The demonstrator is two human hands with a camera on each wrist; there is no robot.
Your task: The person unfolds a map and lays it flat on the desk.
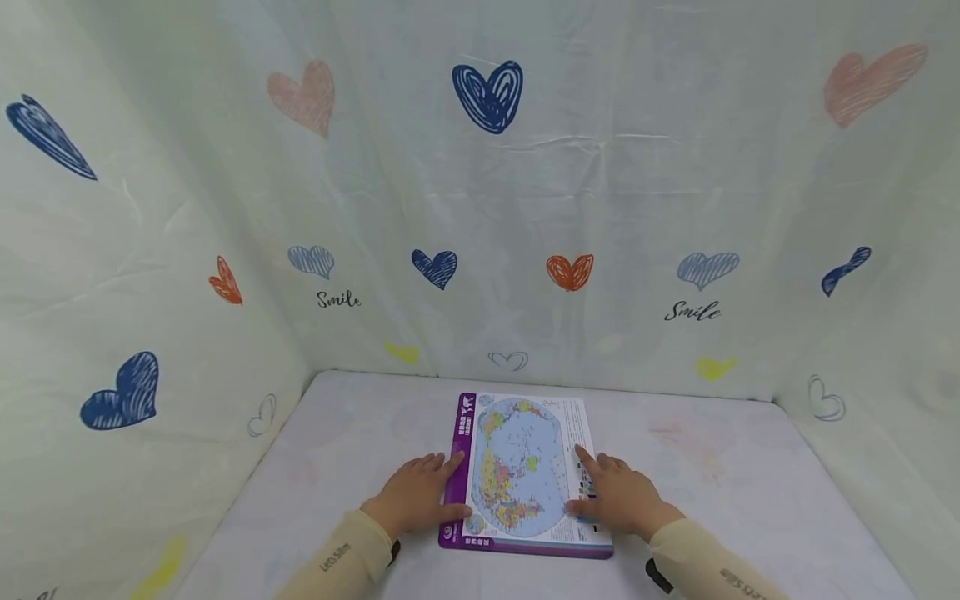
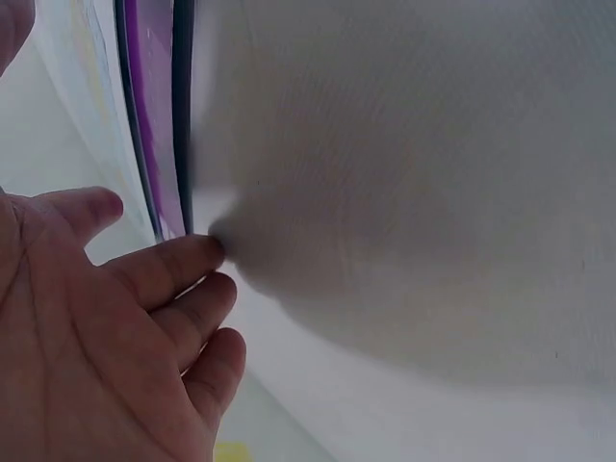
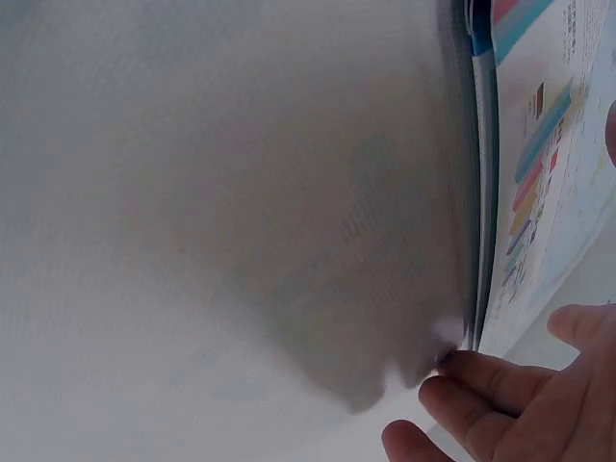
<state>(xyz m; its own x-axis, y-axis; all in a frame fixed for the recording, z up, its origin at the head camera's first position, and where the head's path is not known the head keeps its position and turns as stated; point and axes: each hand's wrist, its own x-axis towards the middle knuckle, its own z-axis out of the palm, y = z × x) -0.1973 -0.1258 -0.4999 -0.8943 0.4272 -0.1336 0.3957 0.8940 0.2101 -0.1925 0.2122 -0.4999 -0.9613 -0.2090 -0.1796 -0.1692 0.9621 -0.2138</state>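
A world map board (image 1: pixel 521 467) with a purple border lies flat on the table, its map turned sideways. Its edge shows more than one thin layer in both wrist views. My left hand (image 1: pixel 418 497) touches the board's left side, thumb and index finger over the purple border. In the left wrist view the other fingers of this hand (image 2: pixel 106 308) stretch along the edge, at the tabletop. On the opposite side my right hand (image 1: pixel 621 498) rests its thumb and index finger on the white margin. The right wrist view has its lower fingers (image 3: pixel 491 395) by the layered edge.
A white-covered table (image 1: pixel 360 417) carries the board near its middle. Pale curtains (image 1: pixel 630 192) printed with hearts and "Smile" rise behind the table and at both sides.
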